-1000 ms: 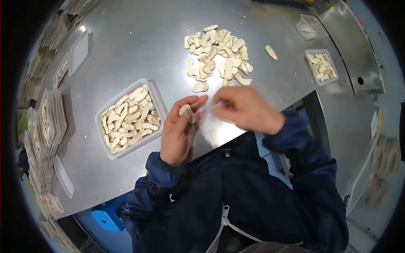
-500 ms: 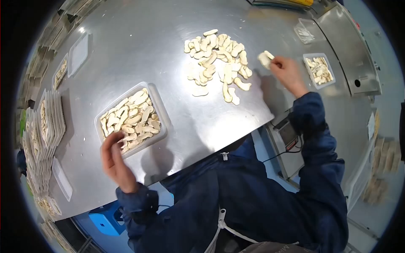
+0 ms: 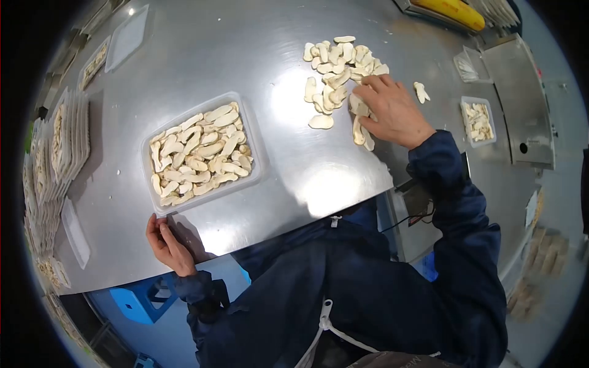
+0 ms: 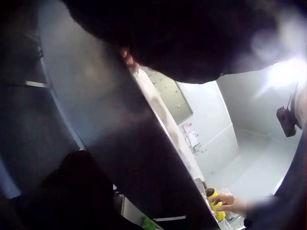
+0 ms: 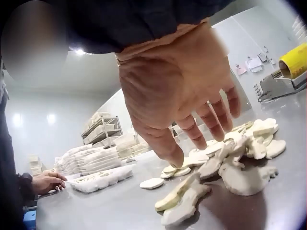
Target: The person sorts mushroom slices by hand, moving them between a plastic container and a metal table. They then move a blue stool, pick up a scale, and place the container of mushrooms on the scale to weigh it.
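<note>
Pale sliced mushrooms (image 3: 331, 92) lie in a loose pile on the steel table. My right hand (image 3: 396, 113) is over the pile's right side, palm down with fingers spread. In the right wrist view, its fingertips hang close above the mushroom slices (image 5: 244, 179), with nothing gripped. My left hand (image 3: 170, 250) is at the near corner of a clear plastic tray (image 3: 254, 144) filled with mushroom slices, its fingertips right at the rim. That hand (image 5: 48, 182) also shows beside the tray in the right wrist view.
Several slices (image 3: 421, 92) lie apart, right of the pile. A smaller tub (image 3: 485, 141) of slices stands further right, near a steel machine (image 3: 515, 92). Stacked filled trays (image 3: 73, 135) line the left side, with a lid (image 3: 129, 40) behind. A yellow roll (image 3: 451, 12) is at the back.
My right hand has set down the slice it held beside the single one at right, then moved left over the pile. My left hand moved from above the tray to its near corner.
</note>
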